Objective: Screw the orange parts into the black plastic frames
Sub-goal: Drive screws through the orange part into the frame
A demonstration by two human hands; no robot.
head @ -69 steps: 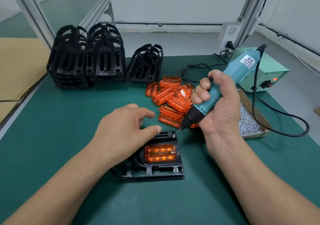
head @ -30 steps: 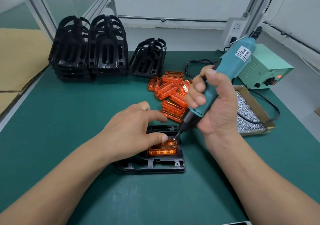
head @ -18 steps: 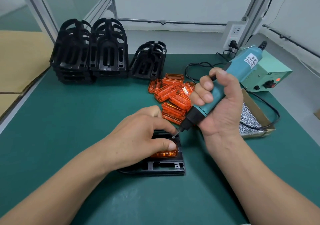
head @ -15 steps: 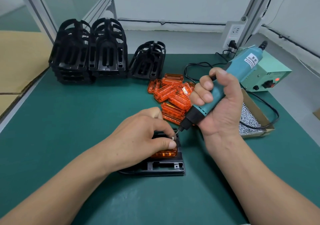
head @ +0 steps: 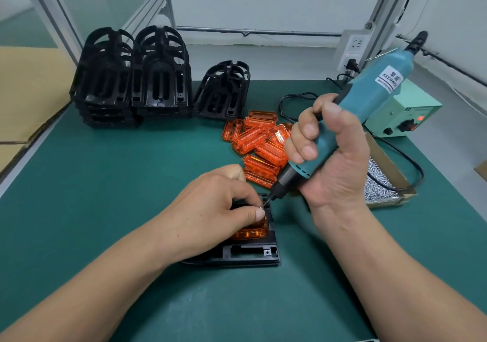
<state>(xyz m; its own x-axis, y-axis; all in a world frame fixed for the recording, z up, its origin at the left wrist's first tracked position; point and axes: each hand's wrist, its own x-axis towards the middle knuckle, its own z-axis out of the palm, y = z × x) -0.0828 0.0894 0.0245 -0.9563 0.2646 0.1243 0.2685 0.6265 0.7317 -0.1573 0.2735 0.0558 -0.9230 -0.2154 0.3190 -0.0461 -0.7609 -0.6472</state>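
Observation:
A black plastic frame [head: 247, 254] lies flat on the green mat with an orange part [head: 251, 232] seated in it. My left hand [head: 210, 217] covers most of the frame and pinches a small screw [head: 261, 207] between thumb and forefinger at the part's upper right corner. My right hand [head: 334, 157] grips a teal electric screwdriver [head: 369, 101], tilted, its bit tip touching that screw. A pile of loose orange parts [head: 261, 141] lies just behind the frame.
Stacks of black frames [head: 131, 80] stand at the back left, one more stack [head: 224, 91] beside them. A cardboard tray of screws [head: 379, 183] sits right of my right hand. A pale green power supply [head: 400, 112] and its cables lie at the back right.
My left hand closed over the frame and orange part and brought a screw to the driver bit. The screwdriver tip dipped to the part, lifted slightly and now meets the pinched screw.

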